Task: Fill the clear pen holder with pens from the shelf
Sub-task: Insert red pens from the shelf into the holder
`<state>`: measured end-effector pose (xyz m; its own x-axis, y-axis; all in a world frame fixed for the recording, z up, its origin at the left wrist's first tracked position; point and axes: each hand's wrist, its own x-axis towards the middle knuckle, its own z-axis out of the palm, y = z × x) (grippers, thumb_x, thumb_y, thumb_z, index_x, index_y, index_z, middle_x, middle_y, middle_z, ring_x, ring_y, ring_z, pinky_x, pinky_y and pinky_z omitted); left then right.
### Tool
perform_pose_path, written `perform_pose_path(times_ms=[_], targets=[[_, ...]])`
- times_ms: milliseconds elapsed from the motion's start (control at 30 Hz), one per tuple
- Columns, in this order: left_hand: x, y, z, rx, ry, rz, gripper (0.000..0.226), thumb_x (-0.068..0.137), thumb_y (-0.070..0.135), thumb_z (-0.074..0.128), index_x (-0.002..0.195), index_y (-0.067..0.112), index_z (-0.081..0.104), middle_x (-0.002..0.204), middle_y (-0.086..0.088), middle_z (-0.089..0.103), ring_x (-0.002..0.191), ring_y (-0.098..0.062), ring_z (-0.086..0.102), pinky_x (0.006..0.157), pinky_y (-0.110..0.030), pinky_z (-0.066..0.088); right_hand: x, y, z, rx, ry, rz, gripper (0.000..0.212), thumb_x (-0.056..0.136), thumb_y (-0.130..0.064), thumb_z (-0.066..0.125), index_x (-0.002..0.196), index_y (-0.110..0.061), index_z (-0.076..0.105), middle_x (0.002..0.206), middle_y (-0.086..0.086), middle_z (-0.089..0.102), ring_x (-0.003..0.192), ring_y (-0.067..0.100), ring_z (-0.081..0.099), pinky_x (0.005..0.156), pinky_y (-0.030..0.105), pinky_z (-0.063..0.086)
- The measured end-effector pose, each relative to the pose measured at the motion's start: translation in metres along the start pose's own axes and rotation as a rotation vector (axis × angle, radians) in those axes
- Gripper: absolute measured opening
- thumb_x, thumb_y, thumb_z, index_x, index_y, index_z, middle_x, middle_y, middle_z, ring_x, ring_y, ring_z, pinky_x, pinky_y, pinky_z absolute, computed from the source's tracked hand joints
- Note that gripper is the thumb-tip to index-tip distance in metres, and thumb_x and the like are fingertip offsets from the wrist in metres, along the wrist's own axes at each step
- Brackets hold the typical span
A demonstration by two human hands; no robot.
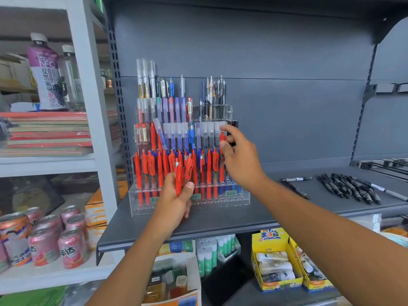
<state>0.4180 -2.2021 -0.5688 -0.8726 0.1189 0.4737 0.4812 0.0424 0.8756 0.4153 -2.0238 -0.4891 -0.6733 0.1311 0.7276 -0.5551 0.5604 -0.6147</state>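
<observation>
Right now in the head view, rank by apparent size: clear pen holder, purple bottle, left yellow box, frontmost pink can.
1. clear pen holder, clearly largest.
2-3. purple bottle and left yellow box: taller versus wider, about alike, so not ranked.
4. frontmost pink can, smallest, though it sits nearer the camera.

The pen holder [242, 204] is clear, its front row filled with red pens [139, 173] and a few blue pens [233, 187]. The bunch [180, 180] in the left hand [174, 204] and the single pen [222, 138] in the right hand [239, 157] are red too. The shelf [287, 204] is dark grey, its loose pens [344, 186] black.
</observation>
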Motion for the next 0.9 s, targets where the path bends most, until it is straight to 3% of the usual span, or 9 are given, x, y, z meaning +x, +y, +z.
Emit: perform_pose_path(times_ms=[100,167,200,333,433,533,633,767,900], targets=[[-0.001,0.002,0.001,-0.037,0.005,-0.032,0.011,0.1,0.018,0.052,0.102,0.027,0.046,0.07,-0.009,0.051,0.05,-0.018,0.044,0.051,-0.033,0.041,0.001,0.006,0.003,-0.016,-0.012,-0.002,0.034,0.102,-0.011,0.048,0.134,-0.021,0.051,0.091,0.001,0.056,0.06,0.017,0.049,0.058,0.031,0.045],[-0.001,0.003,0.001,-0.069,0.014,-0.073,0.028,0.1,0.016,0.053,0.123,0.028,0.044,0.077,-0.009,0.056,0.051,-0.016,0.047,0.051,-0.03,0.043,0.0,0.01,0.005,-0.058,-0.015,0.0,0.033,0.1,-0.011,0.051,0.131,-0.021,0.054,0.094,0.001,0.056,0.061,0.015,0.049,0.06,0.027,0.042],[-0.002,0.004,0.001,-0.079,0.017,-0.078,0.035,0.099,0.016,0.054,0.132,0.019,0.042,0.078,-0.008,0.058,0.05,-0.016,0.048,0.051,-0.03,0.045,-0.001,0.012,0.006,-0.082,-0.013,0.004,0.033,0.099,-0.01,0.052,0.13,-0.021,0.056,0.096,-0.001,0.054,0.061,0.014,0.049,0.061,0.025,0.042],[-0.004,0.006,-0.001,-0.086,0.031,0.042,0.002,0.1,0.014,0.054,0.099,0.014,0.052,0.073,0.001,0.064,0.048,-0.02,0.048,0.056,-0.032,0.049,-0.009,0.02,0.006,-0.157,-0.028,0.007,0.03,0.099,-0.013,0.054,0.128,-0.019,0.058,0.104,-0.005,0.054,0.068,0.01,0.053,0.062,0.024,0.046],[-0.005,0.009,-0.001,-0.124,0.027,0.059,0.002,0.1,0.013,0.053,0.097,0.012,0.053,0.072,0.003,0.065,0.048,-0.02,0.049,0.056,-0.031,0.051,-0.014,0.02,0.005,-0.188,-0.033,0.021,0.031,0.099,-0.014,0.053,0.13,-0.021,0.056,0.105,-0.005,0.054,0.066,0.005,0.051,0.061,0.02,0.043],[-0.006,0.009,0.0,-0.144,0.03,0.044,0.005,0.101,0.013,0.051,0.099,0.01,0.054,0.08,-0.003,0.069,0.051,-0.024,0.052,0.052,-0.035,0.05,-0.022,0.011,0.005,-0.225,-0.004,0.018,0.04,0.098,-0.015,0.051,0.136,-0.024,0.045,0.121,-0.005,0.049,0.073,0.008,0.05,0.069,0.033,0.047],[-0.005,0.007,0.0,-0.146,0.022,0.037,0.007,0.101,0.017,0.049,0.101,0.012,0.054,0.087,-0.008,0.071,0.051,-0.027,0.055,0.049,-0.035,0.047,-0.032,-0.003,0.007,-0.249,0.017,-0.038,0.043,0.098,-0.022,0.05,0.14,-0.026,0.04,0.133,-0.005,0.044,0.078,0.007,0.05,0.074,0.035,0.048],[-0.005,0.007,-0.002,-0.122,0.025,0.041,0.006,0.101,0.02,0.051,0.104,0.016,0.055,0.083,-0.006,0.072,0.047,-0.027,0.054,0.047,-0.033,0.044,-0.041,-0.016,0.02,-0.153,-0.059,-0.084,0.039,0.099,-0.029,0.049,0.137,-0.026,0.044,0.113,-0.011,0.053,0.075,0.006,0.05,0.077,0.039,0.05],[-0.007,0.009,-0.002,-0.097,0.015,0.085,0.01,0.101,0.018,0.051,0.109,0.016,0.058,0.08,-0.002,0.07,0.05,-0.03,0.055,0.047,-0.035,0.046,-0.05,-0.023,0.032,0.014,-0.224,-0.008,0.03,0.099,-0.032,0.05,0.127,-0.023,0.054,0.087,-0.01,0.064,0.067,0.007,0.062,0.074,0.046,0.055]])
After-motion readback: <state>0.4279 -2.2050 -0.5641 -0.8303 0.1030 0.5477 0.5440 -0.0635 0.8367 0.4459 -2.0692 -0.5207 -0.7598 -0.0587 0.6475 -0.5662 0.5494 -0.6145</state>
